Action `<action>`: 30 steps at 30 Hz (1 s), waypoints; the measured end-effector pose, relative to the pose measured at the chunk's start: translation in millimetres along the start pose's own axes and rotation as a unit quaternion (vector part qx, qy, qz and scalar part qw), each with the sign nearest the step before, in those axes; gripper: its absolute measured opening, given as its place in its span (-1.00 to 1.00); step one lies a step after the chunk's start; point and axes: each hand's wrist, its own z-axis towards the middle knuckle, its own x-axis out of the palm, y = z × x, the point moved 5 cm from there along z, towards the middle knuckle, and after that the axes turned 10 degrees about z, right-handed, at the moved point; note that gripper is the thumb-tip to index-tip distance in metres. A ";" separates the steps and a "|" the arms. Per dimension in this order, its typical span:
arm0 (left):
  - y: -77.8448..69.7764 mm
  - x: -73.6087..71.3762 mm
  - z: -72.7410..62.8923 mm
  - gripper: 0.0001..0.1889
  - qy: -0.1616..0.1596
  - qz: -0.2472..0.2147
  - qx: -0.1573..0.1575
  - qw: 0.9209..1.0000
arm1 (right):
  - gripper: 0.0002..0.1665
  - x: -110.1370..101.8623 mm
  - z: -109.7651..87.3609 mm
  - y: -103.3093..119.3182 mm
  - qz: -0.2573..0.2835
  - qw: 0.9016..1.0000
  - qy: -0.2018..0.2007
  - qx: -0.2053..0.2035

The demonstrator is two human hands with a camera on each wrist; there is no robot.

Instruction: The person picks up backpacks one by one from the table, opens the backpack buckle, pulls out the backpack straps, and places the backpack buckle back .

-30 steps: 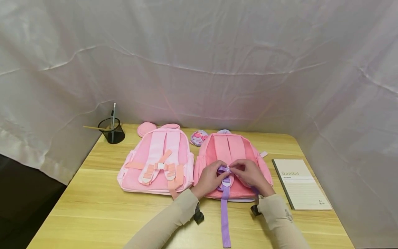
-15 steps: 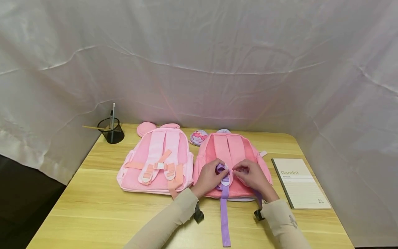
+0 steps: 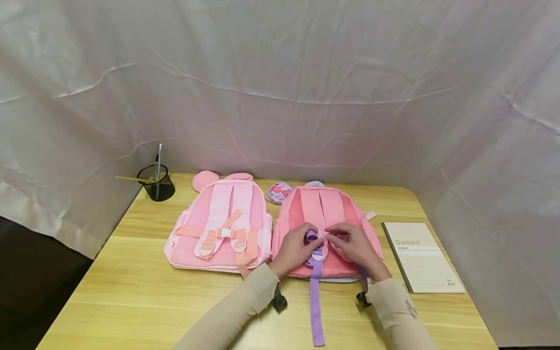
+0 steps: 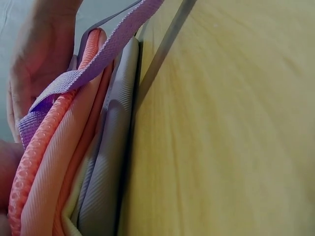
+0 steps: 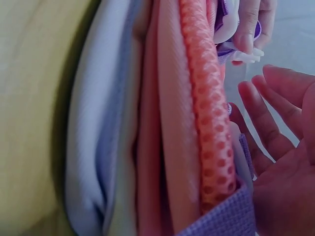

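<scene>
A coral-pink backpack (image 3: 333, 206) lies with its shoulder straps upward. Over it, my left hand (image 3: 294, 249) pinches a white pronged buckle (image 5: 246, 56) with a loop of purple webbing, best seen in the right wrist view. Close to the buckle is my right hand (image 3: 356, 245); the right wrist view shows its fingers (image 5: 280, 113) spread and loosely bent, with nothing between them. Below the hands sits a white strap adjuster (image 3: 318, 254), and the purple strap (image 3: 317, 306) hangs from it onto the table. In the left wrist view, purple webbing (image 4: 106, 59) crosses the backpack's edge.
On the left lies a light pink backpack (image 3: 220, 221) with orange straps, its white buckle fastened. A black mesh pen cup (image 3: 162, 189) stands at the back left. A notebook (image 3: 423, 262) lies at the right of the wooden table (image 3: 144, 311). Grey cloth (image 3: 280, 73) hangs behind.
The right hand has moved slightly right, away from the left hand, then a little back toward it. The left hand keeps its pinch in nearly the same place.
</scene>
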 end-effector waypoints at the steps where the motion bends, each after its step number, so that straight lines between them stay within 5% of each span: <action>1: -0.6 -0.2 -0.1 -0.79 0.002 0.000 -0.001 1.000 | -0.77 -0.3 0.6 0.4 0.006 1.000 0.001 0.004; 17: -2.0 -1.0 -1.4 -0.67 0.018 -0.007 0.001 1.000 | -0.70 2.0 1.3 -7.3 0.004 0.999 0.041 -0.006; 23: 0.6 -4.1 -1.2 -0.42 -0.019 -0.050 0.004 0.999 | -0.78 1.8 2.6 -10.6 -0.027 0.999 0.023 0.003; 30: -4.3 -7.0 -0.7 -0.86 -0.020 0.039 0.012 0.999 | -0.80 -0.5 3.2 -17.6 -0.035 0.999 -0.003 0.039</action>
